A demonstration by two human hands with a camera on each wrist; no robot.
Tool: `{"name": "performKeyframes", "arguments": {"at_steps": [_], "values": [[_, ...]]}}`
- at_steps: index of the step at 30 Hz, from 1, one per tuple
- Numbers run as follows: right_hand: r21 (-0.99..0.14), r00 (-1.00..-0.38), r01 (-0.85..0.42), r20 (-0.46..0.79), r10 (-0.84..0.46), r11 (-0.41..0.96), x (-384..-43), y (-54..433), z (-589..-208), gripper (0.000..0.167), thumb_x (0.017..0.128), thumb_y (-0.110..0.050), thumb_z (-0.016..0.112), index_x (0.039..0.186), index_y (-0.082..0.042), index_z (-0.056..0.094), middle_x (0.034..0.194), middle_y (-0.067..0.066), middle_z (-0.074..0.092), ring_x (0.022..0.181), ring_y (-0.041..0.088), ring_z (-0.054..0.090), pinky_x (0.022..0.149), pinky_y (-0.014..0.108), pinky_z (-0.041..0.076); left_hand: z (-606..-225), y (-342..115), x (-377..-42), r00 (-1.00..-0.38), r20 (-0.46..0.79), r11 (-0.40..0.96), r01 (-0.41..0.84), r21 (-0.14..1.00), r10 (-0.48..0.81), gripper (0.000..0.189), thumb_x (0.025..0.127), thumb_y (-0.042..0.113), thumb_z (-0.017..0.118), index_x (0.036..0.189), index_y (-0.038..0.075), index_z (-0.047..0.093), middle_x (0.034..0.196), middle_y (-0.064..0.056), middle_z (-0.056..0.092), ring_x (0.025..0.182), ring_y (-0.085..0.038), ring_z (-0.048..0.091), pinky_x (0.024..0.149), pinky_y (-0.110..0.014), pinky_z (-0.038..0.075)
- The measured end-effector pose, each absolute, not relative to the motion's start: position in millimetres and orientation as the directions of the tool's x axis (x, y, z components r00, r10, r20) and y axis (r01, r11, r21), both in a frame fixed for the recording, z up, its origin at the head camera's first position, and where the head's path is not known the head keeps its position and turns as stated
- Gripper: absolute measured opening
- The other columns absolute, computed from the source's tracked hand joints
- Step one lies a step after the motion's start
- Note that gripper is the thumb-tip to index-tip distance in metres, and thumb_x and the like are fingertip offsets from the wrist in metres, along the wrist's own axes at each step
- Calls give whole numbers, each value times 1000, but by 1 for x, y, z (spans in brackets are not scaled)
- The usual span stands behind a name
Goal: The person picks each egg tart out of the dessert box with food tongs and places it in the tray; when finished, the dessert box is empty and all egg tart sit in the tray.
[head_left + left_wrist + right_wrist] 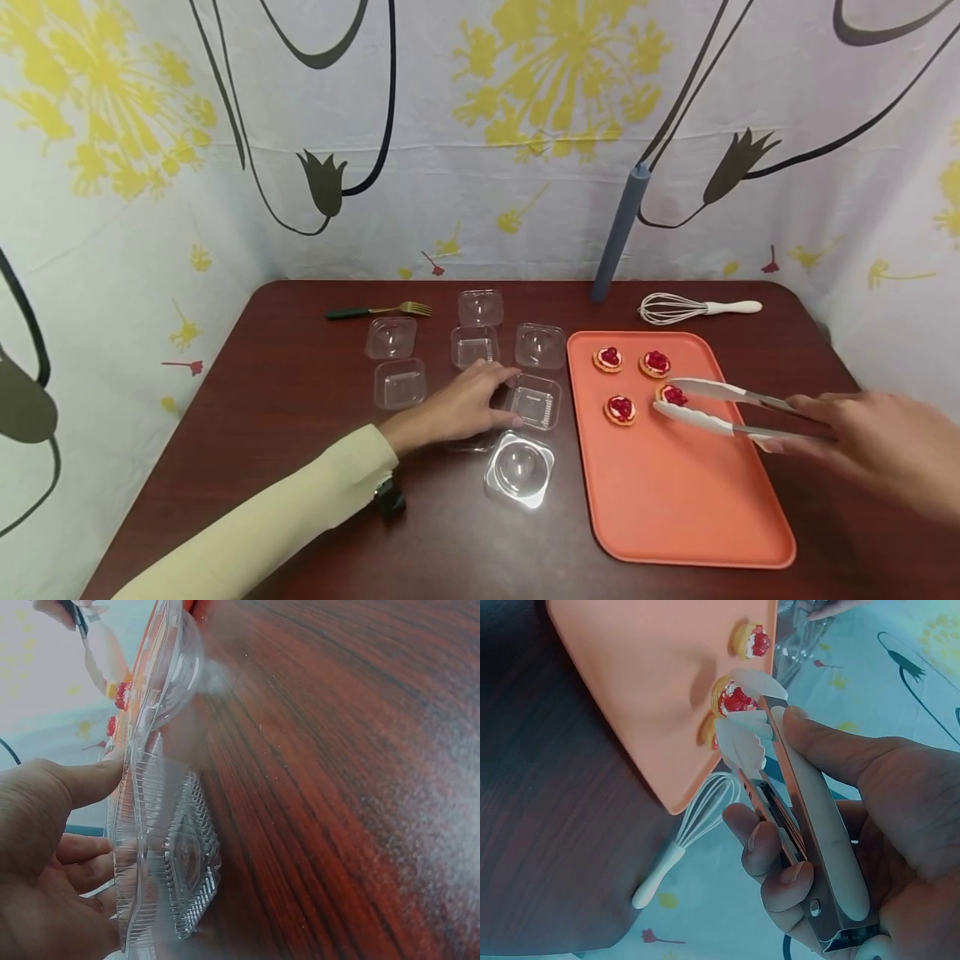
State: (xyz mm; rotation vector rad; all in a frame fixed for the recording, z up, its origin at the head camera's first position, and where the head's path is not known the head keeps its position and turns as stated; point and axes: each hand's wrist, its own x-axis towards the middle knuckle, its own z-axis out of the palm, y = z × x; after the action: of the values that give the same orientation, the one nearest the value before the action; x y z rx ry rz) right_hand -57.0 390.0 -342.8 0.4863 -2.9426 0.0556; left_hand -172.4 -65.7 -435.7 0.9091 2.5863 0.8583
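Observation:
My right hand (pixel 870 433) grips a pair of tongs (pixel 817 817) with metal arms and white tips. Those tips stand on either side of a small tart (pixel 672 395) topped with red fruit, on the orange tray (pixel 675 500). Three more tarts lie around it, one of them a tart (pixel 620 409) at the left. My left hand (pixel 468 400) is at the near side of an open clear plastic container (pixel 536 404); thumb and fingertips touch its rim in the left wrist view. The container's domed lid (pixel 519 468) is folded down toward me.
Other clear containers (pixel 400 383) stand open left of and behind the left hand, one partly hidden beneath the forearm. Behind them lies a fork (pixel 382 310). A whisk (pixel 697 308) is beyond the tray, and a blue-grey roll (pixel 621 233) leans on the patterned curtain.

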Motion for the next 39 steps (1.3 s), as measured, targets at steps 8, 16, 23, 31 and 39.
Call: {"name": "performKeyframes", "arguments": {"at_steps": [8,16,23,31,39], "values": [[-19,-945,-308,123,-303,951,-55,391,-349,34,77,-51,97,91,-27,76,70,-23,50,62,5,50,57,41,44,-436,-67,-172,-765,-48,617,479,625,642,80,95,34,89,158,-2,55,140,-9,69,123,-22,57,112,-42,51],[-13,-950,-303,79,-301,953,-56,392,-352,32,82,-53,93,92,-30,73,69,-24,46,64,5,50,59,44,47,-436,-66,-172,-762,-41,614,487,621,646,79,94,33,90,156,-2,56,137,-9,70,120,-21,56,109,-41,51],[-20,-954,-296,61,-294,955,-57,388,-351,31,84,-54,92,89,-33,71,71,-22,47,65,6,50,59,44,47,-437,-66,-172,-766,-41,621,487,614,642,79,95,34,89,157,-2,56,137,-9,70,122,-22,57,111,-41,51],[-19,-951,-306,58,-304,952,-59,388,-352,31,84,-54,92,87,-33,69,72,-21,48,65,5,50,58,43,46,-437,-66,-172,-765,-37,624,496,604,643,80,95,36,89,157,-2,56,138,-10,69,127,-25,58,115,-43,50],[-26,-943,-322,97,-318,946,-60,392,-354,40,77,-54,96,98,-24,80,82,-10,71,70,9,64,62,52,54,-438,-66,-171,-774,-36,626,483,612,632,79,94,34,89,156,-3,57,138,-10,69,125,-23,57,112,-43,52]]}}
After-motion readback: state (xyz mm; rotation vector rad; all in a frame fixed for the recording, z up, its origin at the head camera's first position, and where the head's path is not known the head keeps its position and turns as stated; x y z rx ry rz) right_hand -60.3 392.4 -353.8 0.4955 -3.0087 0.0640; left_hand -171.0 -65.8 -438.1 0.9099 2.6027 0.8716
